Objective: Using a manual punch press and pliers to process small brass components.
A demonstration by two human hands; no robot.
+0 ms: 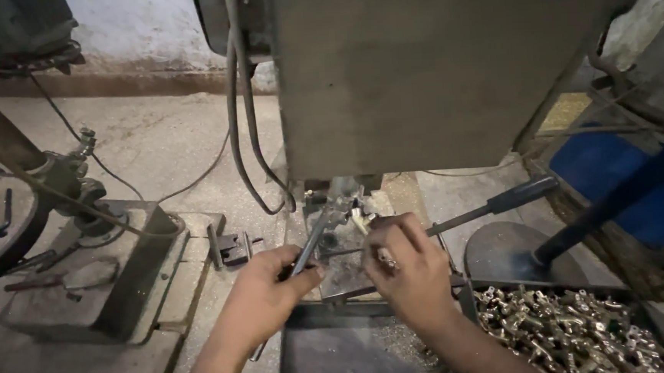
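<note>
Brass fitting [362,220], one small yellowish piece, sits at the clamp of the machine's work plate [342,264], just under the grey housing [432,65]; our right hand [408,270] touches it with curled fingertips. How tightly those fingers pinch it we cannot tell; the knuckles hide the contact. Our left hand [265,290] is closed around one slim metal lever [310,245], round and dull grey, which slants up toward the clamp. A second lever [494,203], with a dark rubbery handle, runs out past the plate's right edge, untouched.

Count: two hands, two levers, one fitting at the clamp. One tray [647,321] at the lower right holds a heap of like fittings [563,330], too many to count, shiny and knobbly. One dark, flat pan [335,359] lies below the plate, dusted with fine chips. Two black cables [242,130] hang from the housing. A greasy cast block [99,277] rests on the concrete floor [160,135] to the left.
</note>
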